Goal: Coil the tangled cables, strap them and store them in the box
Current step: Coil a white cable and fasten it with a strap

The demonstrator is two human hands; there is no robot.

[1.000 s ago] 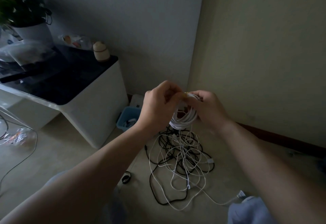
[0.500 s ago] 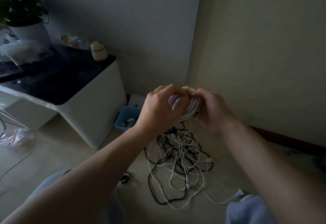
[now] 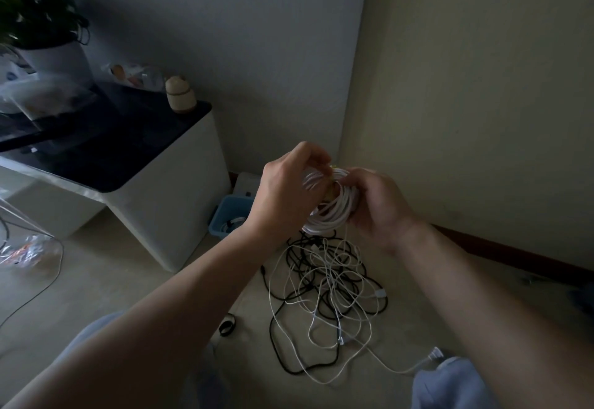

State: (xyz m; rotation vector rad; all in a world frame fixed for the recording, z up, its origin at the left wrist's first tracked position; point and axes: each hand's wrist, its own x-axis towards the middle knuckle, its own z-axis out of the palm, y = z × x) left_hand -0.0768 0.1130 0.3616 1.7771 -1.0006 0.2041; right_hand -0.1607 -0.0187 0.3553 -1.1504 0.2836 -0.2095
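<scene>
Gripping the white coil from opposite sides, both hands meet in mid-air above the floor.

Left hand: the fingers are curled over the coil's upper left rim. Thumb and fingertips pinch at its top, where a small yellow strap shows between the two hands. How far the strap goes round the turns cannot be told.

Right hand: the fingers are curled round the coil's right rim, with the palm turned toward the left hand.

The coil stands nearly on edge as an oval ring. Its long axis runs from the pinching fingertips at the top down to the lower rim, which shows just below both palms.

One loose white strand drops from that lower rim, beside the right wrist. It reaches the tangle of black and white cables lying on the floor directly below the hands.

Blue box: this sits on the floor below and outward of the left hand, partly hidden by the left wrist and beside a white cabinet with a dark top. A pale cable shows inside it.

Black loop: this lies on the floor next to the left forearm, apart from the tangle.
</scene>
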